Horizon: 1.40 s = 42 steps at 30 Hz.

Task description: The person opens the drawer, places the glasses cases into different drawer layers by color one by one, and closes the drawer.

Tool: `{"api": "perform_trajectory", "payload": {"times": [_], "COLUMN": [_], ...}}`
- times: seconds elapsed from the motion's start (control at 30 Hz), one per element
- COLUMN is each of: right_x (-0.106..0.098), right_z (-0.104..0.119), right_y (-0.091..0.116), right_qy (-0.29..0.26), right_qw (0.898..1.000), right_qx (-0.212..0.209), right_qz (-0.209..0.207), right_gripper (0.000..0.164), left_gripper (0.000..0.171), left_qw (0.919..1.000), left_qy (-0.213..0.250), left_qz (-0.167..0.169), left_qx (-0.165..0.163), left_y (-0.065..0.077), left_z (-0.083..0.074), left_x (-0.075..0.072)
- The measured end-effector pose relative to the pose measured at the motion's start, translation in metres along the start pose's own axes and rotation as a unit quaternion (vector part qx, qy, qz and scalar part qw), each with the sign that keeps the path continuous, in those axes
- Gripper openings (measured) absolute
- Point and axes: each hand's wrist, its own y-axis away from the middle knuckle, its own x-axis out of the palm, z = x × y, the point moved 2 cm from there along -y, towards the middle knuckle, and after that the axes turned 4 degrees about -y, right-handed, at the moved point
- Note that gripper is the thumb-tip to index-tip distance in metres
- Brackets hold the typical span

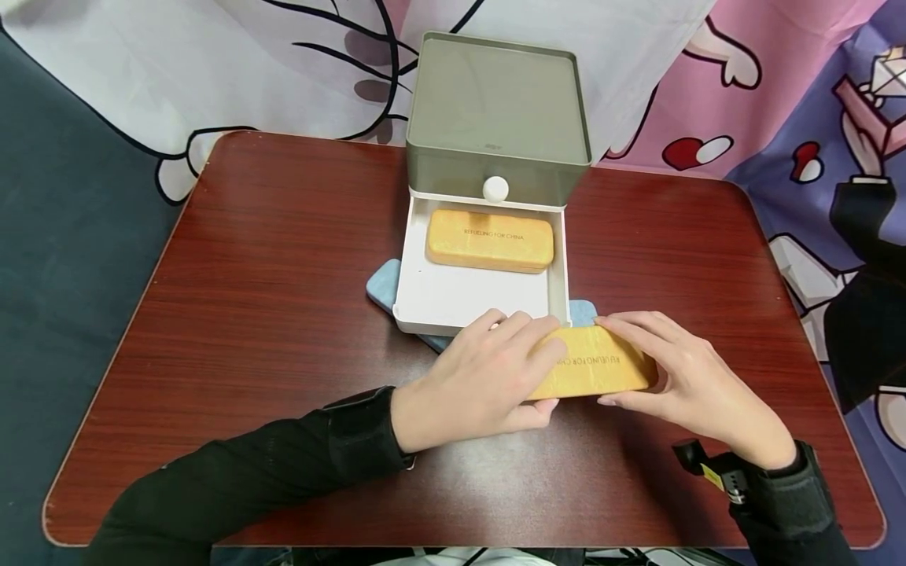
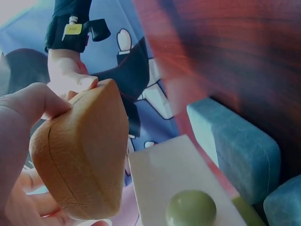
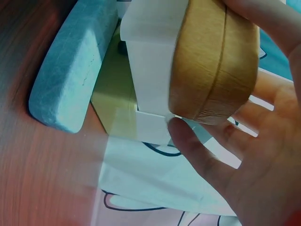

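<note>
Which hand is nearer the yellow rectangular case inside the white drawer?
Left. The left hand is in front of the case; the right hand is farther, front and to the right.

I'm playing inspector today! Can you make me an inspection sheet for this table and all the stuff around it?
Surface: reddish-brown table, shiny near its front edge.
Job's things: held yellow case; second yellow case inside the open white drawer of a green box.
Clutter: blue cases, partly hidden by the drawer in the head view.
Hands: left hand and right hand hold opposite ends of one yellow case.
Cables: thin dark line at the picture's bottom edge, maybe a cord; can't tell.
Surroundings: printed cloth behind the table.
</note>
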Motion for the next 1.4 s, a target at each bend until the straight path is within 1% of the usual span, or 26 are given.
{"api": "perform_trajectory", "payload": {"times": [0.13, 0.33, 0.4, 0.53, 0.67, 0.73, 0.83, 0.93, 1.2, 1.4], "right_x": [0.0, -0.001, -0.001, -0.001, 0.0, 0.0, 0.0, 0.0, 0.003, 0.006], "right_z": [0.001, 0.002, 0.003, 0.003, 0.006, 0.008, 0.009, 0.009, 0.012, 0.012], "right_y": [-0.003, -0.008, -0.01, -0.013, -0.016, -0.018, -0.02, -0.022, -0.028, -0.032], "right_qy": [-0.004, -0.009, -0.011, -0.019, -0.027, -0.026, -0.018, -0.013, -0.029, -0.038], "right_qw": [1.0, 0.999, 0.998, 0.998, 0.997, 0.996, 0.997, 0.997, 0.992, 0.991], "right_qx": [-0.012, -0.04, -0.047, -0.043, -0.048, -0.055, -0.051, -0.045, -0.066, -0.067], "right_qz": [-0.012, -0.033, -0.04, -0.045, -0.054, -0.06, -0.06, -0.063, -0.099, -0.108], "right_gripper": [0.091, 0.09, 0.087, 0.084, 0.086, 0.088, 0.089, 0.086, 0.081, 0.08], "left_gripper": [0.039, 0.032, 0.032, 0.034, 0.035, 0.036, 0.037, 0.037, 0.042, 0.042], "left_qw": [0.9998, 0.9993, 0.9993, 0.9992, 0.9992, 0.9992, 0.9991, 0.999, 0.9987, 0.9986], "left_qy": [-0.009, 0.002, 0.004, 0.007, 0.007, 0.007, 0.007, 0.007, 0.003, -0.002], "left_qz": [-0.019, -0.036, -0.038, -0.038, -0.037, -0.036, -0.036, -0.037, -0.04, -0.042], "left_qx": [0.001, -0.001, -0.003, -0.008, -0.013, -0.016, -0.021, -0.025, -0.03, -0.032], "left_y": [-0.001, -0.002, -0.002, -0.003, -0.003, -0.003, -0.003, -0.003, -0.003, -0.003], "left_z": [0.003, 0.007, 0.008, 0.01, 0.013, 0.014, 0.016, 0.018, 0.023, 0.026], "left_x": [-0.002, -0.005, -0.007, -0.009, -0.01, -0.011, -0.013, -0.014, -0.017, -0.02]}}
